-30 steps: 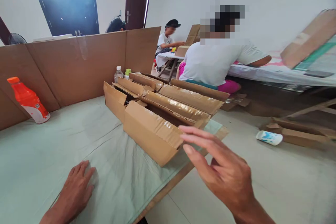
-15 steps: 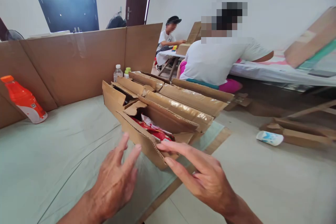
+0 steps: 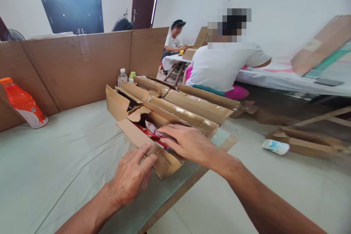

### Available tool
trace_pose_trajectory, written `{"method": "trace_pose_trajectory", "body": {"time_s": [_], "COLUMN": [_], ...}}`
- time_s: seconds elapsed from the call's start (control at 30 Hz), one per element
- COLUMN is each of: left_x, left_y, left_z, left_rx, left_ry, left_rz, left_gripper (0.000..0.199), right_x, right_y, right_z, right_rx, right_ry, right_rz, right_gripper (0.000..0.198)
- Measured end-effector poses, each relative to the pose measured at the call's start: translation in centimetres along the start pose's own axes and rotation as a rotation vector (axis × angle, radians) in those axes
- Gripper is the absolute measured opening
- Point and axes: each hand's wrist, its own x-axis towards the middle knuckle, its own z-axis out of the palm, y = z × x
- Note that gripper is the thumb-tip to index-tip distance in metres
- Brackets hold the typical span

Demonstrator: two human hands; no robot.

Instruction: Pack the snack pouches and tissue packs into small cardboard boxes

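Observation:
The nearest cardboard box (image 3: 128, 129) stands with its top flaps apart on the cloth-covered table. Inside lies a shiny red packet (image 3: 149, 135) with some white printing, partly covered by my fingers. My right hand (image 3: 189, 144) reaches into this box from the right, its thumb and fingers closed on the packet. At the box's near side, my left hand (image 3: 134, 173) pinches the folded-out cardboard flap (image 3: 157, 159) between thumb and fingers. The bottom of the box is hidden.
More narrow cardboard boxes (image 3: 186, 111) stand behind. An orange-capped bottle (image 3: 24, 104) is at left before a tall cardboard screen (image 3: 79, 75). Two small bottles (image 3: 123, 76) stand farther back. A paper cup (image 3: 275, 147) lies on the floor; a person (image 3: 219, 67) sits at another table.
My right hand has moved from the box's near edge into it, onto the red packet. My left hand has come right onto the flap, which now leans outward.

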Motion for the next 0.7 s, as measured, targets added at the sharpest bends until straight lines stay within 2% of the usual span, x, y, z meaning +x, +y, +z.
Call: {"method": "trace_pose_trajectory", "body": {"time_s": [0.1,0.17,0.33,0.5,0.6,0.7], "left_x": [-0.1,0.0,0.2,0.9,1.2,1.3], "left_y": [0.2,0.2,0.2,0.6,0.7,0.6], "left_z": [0.1,0.2,0.3,0.0,-0.2,-0.1], "left_rx": [0.036,0.063,0.11,0.099,0.099,0.102], "left_ry": [-0.001,0.004,0.011,0.008,0.0,-0.006], "left_rz": [0.015,0.023,0.005,-0.002,-0.022,-0.05], "left_gripper": [0.033,0.03,0.024,0.016,0.014,0.015], "right_x": [2.5,3.5,3.9,3.9,4.0,3.6], "right_y": [-0.5,-1.1,-1.8,-1.0,0.3,1.4], "right_z": [0.7,1.1,1.1,0.0,-1.0,-2.4], "right_rx": [-0.254,-0.302,-0.318,-0.314,-0.23,-0.053], "right_ry": [-0.316,-0.385,-0.357,-0.297,-0.203,-0.08], "right_rz": [0.097,0.123,0.119,0.132,0.119,0.119], "right_gripper": [0.021,0.022,0.029,0.034,0.033,0.034]}}
